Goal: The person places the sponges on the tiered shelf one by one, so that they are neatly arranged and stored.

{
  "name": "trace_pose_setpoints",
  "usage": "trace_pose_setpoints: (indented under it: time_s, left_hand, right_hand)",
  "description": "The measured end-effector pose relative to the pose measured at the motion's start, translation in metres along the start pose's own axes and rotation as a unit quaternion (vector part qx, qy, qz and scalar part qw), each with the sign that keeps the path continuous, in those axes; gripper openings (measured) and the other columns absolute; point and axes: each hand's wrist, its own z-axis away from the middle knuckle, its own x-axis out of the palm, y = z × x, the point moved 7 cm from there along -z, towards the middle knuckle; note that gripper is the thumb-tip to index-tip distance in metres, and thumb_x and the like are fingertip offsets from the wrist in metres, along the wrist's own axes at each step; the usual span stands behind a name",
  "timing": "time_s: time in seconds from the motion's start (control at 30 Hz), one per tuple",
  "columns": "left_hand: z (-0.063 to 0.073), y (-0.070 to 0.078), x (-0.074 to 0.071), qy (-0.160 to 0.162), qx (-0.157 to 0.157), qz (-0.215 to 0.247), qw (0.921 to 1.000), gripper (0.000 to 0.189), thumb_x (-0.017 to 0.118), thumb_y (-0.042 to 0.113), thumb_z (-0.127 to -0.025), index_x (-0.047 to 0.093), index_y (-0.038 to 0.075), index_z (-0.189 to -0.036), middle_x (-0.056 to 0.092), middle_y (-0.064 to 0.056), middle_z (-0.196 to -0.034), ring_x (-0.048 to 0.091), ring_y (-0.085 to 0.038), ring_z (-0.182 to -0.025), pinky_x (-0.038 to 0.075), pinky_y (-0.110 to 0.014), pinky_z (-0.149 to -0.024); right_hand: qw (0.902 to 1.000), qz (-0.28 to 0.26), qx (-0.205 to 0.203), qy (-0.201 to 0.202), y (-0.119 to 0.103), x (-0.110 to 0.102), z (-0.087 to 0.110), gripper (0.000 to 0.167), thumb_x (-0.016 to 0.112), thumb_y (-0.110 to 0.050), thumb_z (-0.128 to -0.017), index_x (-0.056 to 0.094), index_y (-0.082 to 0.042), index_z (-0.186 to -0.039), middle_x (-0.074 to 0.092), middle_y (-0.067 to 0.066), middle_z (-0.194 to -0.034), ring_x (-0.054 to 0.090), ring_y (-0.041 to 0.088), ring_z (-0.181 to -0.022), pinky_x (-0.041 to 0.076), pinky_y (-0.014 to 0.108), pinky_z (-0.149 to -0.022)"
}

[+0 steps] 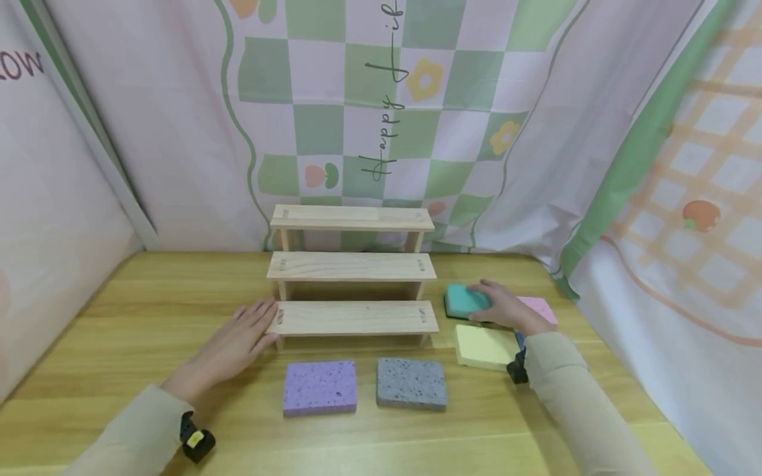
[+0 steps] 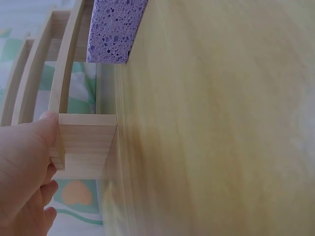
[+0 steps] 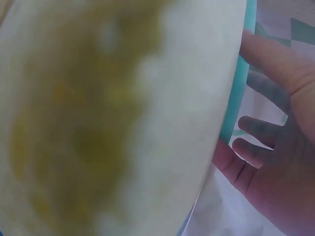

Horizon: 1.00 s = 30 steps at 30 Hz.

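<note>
My left hand (image 1: 235,340) touches the left end of the lowest step of a three-step wooden display stand (image 1: 357,317). Its fingers lie nearly straight, and in the left wrist view the thumb rests at the plank's corner. At the right, my right hand (image 1: 506,307) holds a teal sponge (image 1: 461,301) between thumb and fingers. In the right wrist view, a blurred pale sponge (image 3: 197,73) hides most of the teal one. Just in front of that hand in the head view lies a pale yellow sponge (image 1: 485,347).
Before the stand lie a purple sponge (image 1: 319,387) and a grey sponge (image 1: 411,383). A pink sponge (image 1: 540,309) sits behind my right wrist, and a dark blue piece (image 1: 520,340) shows partly beside the yellow one. A patterned curtain (image 1: 369,132) hangs behind the wooden table (image 1: 262,449).
</note>
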Motion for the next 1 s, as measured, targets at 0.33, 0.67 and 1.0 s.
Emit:
trace_pose_setpoints:
  time_s: [0.33,0.67,1.0]
  left_hand:
    - [0.0002,0.001,0.0003,0.004,-0.001,-0.007,1.0,0.054,0.042,0.027,-0.099,0.031,-0.009,-0.138,0.029,-0.023,-0.143,0.026,-0.039,-0.13,0.017,-0.053,-0.106]
    - [0.0008,0.0049,-0.0021,0.008,0.006,-0.021,0.9997,0.053,0.043,0.026,-0.099,0.033,-0.01,-0.137,0.03,-0.025,-0.141,0.028,-0.04,-0.129,0.018,-0.053,-0.106]
    - [0.0024,0.0084,-0.0058,0.02,0.012,-0.024,0.9994,0.052,0.045,0.024,-0.098,0.035,-0.01,-0.135,0.033,-0.025,-0.14,0.03,-0.041,-0.128,0.021,-0.053,-0.105]
  right_hand:
    - [0.9998,0.006,-0.019,0.003,-0.0002,-0.0018,-0.0008,0.059,0.069,-0.008,-0.079,0.044,0.006,-0.13,0.034,0.038,-0.129,0.031,0.053,-0.118,0.031,0.063,-0.093]
    - [0.9999,-0.01,0.007,-0.005,0.0047,-0.0014,0.0004,0.063,0.071,-0.017,-0.079,0.043,0.001,-0.133,0.03,0.037,-0.129,0.037,0.053,-0.113,0.035,0.064,-0.089]
    - [0.9997,0.002,0.002,0.024,0.0069,-0.0075,0.0016,0.063,0.071,-0.021,-0.078,0.045,0.001,-0.13,0.04,0.034,-0.122,0.042,0.05,-0.109,0.034,0.064,-0.09]
